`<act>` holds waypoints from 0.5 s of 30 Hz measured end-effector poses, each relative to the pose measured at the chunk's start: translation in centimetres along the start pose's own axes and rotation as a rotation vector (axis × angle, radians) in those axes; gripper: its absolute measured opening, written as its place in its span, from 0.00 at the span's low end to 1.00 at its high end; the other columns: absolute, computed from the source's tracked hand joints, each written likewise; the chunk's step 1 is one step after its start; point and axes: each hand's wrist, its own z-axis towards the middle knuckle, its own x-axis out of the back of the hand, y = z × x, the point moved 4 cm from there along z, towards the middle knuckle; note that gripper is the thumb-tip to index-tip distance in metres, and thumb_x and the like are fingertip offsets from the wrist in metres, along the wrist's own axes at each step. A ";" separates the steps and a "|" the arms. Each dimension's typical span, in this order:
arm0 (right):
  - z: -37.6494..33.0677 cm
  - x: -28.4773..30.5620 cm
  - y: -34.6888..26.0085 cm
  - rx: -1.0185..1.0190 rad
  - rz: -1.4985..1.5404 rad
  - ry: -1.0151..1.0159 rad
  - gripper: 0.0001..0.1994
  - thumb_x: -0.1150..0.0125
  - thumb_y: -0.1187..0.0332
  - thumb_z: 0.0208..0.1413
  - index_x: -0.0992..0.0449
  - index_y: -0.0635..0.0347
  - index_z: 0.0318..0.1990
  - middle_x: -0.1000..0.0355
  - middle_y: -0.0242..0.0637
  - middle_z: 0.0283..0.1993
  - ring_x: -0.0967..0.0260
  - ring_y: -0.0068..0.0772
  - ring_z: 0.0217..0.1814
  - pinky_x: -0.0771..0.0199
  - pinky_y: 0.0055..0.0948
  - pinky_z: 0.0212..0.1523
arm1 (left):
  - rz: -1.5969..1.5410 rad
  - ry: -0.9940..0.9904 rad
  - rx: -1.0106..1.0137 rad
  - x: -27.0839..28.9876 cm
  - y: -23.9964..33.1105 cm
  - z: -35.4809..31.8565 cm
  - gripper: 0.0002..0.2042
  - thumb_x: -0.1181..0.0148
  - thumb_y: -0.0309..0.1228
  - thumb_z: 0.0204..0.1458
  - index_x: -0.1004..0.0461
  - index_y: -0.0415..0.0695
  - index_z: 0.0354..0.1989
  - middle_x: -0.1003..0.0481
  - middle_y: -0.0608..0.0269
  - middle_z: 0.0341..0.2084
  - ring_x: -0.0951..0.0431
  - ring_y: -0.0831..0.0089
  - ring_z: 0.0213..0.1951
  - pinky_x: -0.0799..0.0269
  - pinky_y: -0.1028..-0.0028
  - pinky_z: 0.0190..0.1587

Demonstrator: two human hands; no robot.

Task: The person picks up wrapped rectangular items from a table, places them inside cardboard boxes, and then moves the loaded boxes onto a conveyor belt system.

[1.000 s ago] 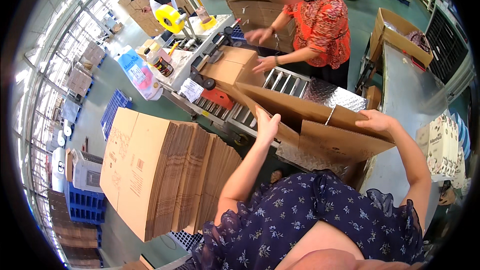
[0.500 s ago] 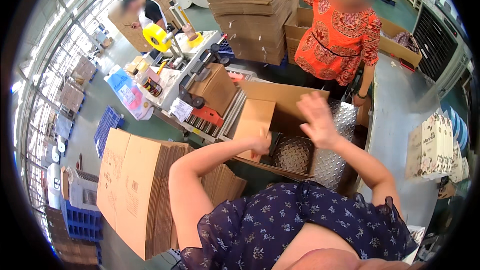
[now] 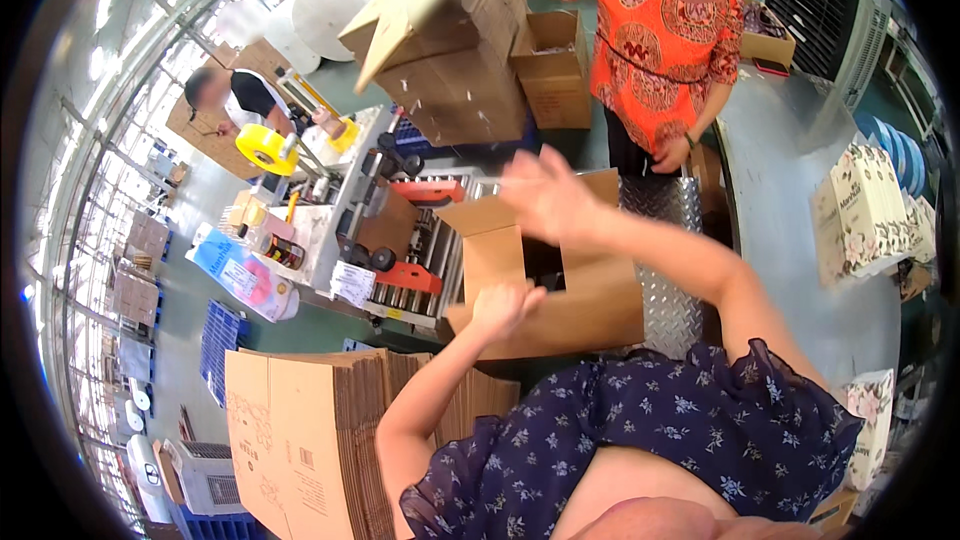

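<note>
A packing hall with a green floor, tall windows down the left and cardboard everywhere. Nearest, at the lower edge, a stack of flattened brown cartons [image 3: 310, 440] stands on edge just left of the person's raised left forearm, and blue plastic crates [image 3: 222, 340] lie on the floor beyond it. The left hand [image 3: 503, 307] is curled in a loose fist against the near left flap of an open cardboard box [image 3: 560, 285]; whether the fingers actually pinch the flap edge cannot be told, since the hand hides it. The right hand [image 3: 548, 195] hangs above the box's far side, fingers spread wide and blurred, gripping nothing. The box sits with its flaps up, at the near end of a roller conveyor [image 3: 425, 250] and partly on a ribbed metal plate [image 3: 668, 270] to its right. The right arm crosses over that plate and blocks part of the box's right wall. Left of the rollers stands a tape machine with red parts [image 3: 405, 275], a yellow tape roll [image 3: 262, 148] above it. Right of the plate, on a grey table [image 3: 800, 200], white patterned packs [image 3: 868, 210] stand near its right edge. Further back a person in an orange patterned top [image 3: 665, 40] stands at the conveyor's far end beside a tall pile of brown boxes [image 3: 460, 50], one hand on top of it. At far left another person [image 3: 235, 95] bends over flat cardboard.
</note>
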 end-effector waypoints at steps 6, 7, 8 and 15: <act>-6.5 -1.3 6.8 -0.670 0.360 -0.824 0.36 0.52 0.41 0.62 0.35 0.67 0.63 0.34 0.56 0.63 0.40 0.57 0.67 0.43 0.49 0.66 | 0.035 0.614 -0.362 -6.2 1.9 5.7 0.15 0.45 0.33 0.57 0.27 0.44 0.51 0.30 0.56 0.39 0.30 0.57 0.44 0.33 0.61 0.44; -8.5 -0.9 3.7 -0.642 0.278 -0.813 0.36 0.51 0.41 0.62 0.35 0.67 0.63 0.37 0.57 0.65 0.43 0.57 0.70 0.46 0.50 0.69 | 0.063 0.635 -0.483 -6.8 2.1 4.5 0.16 0.43 0.31 0.54 0.28 0.44 0.51 0.30 0.56 0.39 0.30 0.58 0.44 0.33 0.61 0.44; -13.5 -3.2 1.9 -0.526 0.126 -0.514 0.35 0.49 0.43 0.61 0.34 0.66 0.63 0.39 0.56 0.67 0.45 0.57 0.71 0.47 0.52 0.69 | 0.112 0.757 -0.673 -5.6 3.7 3.8 0.17 0.39 0.30 0.49 0.27 0.45 0.49 0.30 0.58 0.41 0.29 0.60 0.44 0.33 0.60 0.45; -26.4 2.2 7.7 -0.849 -0.131 -0.209 0.25 0.44 0.54 0.59 0.31 0.60 0.59 0.39 0.51 0.66 0.45 0.57 0.69 0.46 0.54 0.66 | -0.691 1.041 0.167 -2.0 -4.6 7.9 0.13 0.44 0.30 0.57 0.28 0.36 0.47 0.28 0.48 0.42 0.28 0.48 0.43 0.33 0.56 0.49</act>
